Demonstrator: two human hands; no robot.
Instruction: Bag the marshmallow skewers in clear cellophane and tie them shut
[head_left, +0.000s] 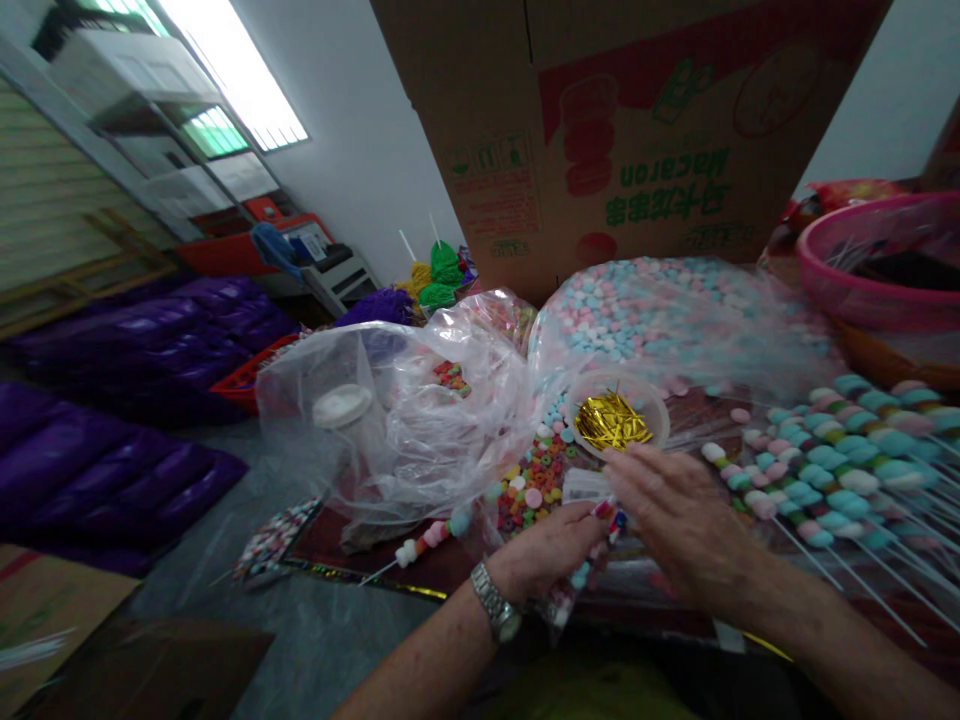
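My left hand, with a metal watch on its wrist, is closed on a small clear plastic bag at the table's front. Pink and blue candies show through the bag, and red and blue printing shows near its gathered top. My right hand hovers just right of it, fingers stretched out towards a round clear tub of gold twist ties; its thumb is partly hidden. Fruit-coloured ring candies lie left of the tub. On the right rest many marshmallow skewers with white sticks.
A big bag of pink and blue marshmallows lies before a tall cardboard box. One marshmallow skewer and a large crumpled clear bag are left. A pink basin stands right; purple sacks lie far left.
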